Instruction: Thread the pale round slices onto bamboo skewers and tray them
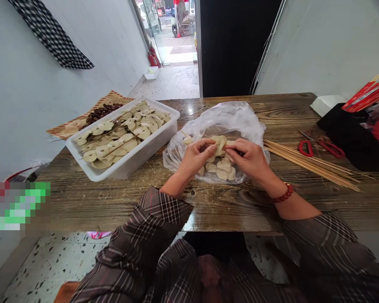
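Both hands meet over a clear plastic bag that lies open on the wooden table. Between them is a pale, flat food slice. My left hand pinches its left side with thumb and fingertips. From the right, my right hand grips the other edge with closed fingers. More pale slices lie in the bag just below. Another slice with a thin stick end shows behind my left hand; whether that hand holds it I cannot tell.
A white tub of skewered slices stands left, beside dark skewered food on patterned paper. Bare bamboo skewers lie right of the bag, near red-handled scissors. A black holder sits at the far right.
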Demonstrator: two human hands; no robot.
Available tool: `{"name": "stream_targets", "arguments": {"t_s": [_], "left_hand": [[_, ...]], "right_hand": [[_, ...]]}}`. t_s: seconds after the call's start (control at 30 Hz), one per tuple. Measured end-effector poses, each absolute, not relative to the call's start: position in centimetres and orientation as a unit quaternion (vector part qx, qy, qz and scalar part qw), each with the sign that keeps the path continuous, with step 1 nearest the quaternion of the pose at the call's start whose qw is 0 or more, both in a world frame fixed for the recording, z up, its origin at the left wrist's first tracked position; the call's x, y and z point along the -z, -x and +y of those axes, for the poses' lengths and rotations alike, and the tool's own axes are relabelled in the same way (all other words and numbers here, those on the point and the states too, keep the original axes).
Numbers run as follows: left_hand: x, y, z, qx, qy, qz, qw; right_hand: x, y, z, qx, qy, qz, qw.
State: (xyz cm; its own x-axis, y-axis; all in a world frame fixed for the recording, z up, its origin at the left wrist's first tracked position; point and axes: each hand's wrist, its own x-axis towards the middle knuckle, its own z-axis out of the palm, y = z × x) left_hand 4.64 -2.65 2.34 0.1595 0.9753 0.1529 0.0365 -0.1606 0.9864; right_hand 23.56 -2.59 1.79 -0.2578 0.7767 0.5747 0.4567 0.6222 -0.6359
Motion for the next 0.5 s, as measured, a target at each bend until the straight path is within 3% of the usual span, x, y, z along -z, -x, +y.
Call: {"name": "stream_targets", "arguments": {"t_s": [0.17, 0.37, 0.5], "left_hand": [[-2.8, -1.5, -1.0, -0.470, -0.644, 0.512, 0.319], [-4.0, 0.0, -1.2, -0.187, -0.781, 0.581, 0.132], [-4.1, -0.3, -1.6, -0.070, -0.781, 0.618, 0.051]], "right_hand": [[-1.8, -24.8, -1.8, -0.154, 0.422, -0.745, 0.494], [-1.7, -25.1, -1.5, -0.149, 0.427, -0.742, 0.494], [-1.7, -25.1, -1.4, -0.150, 0.432, -0.741, 0.492]]}}
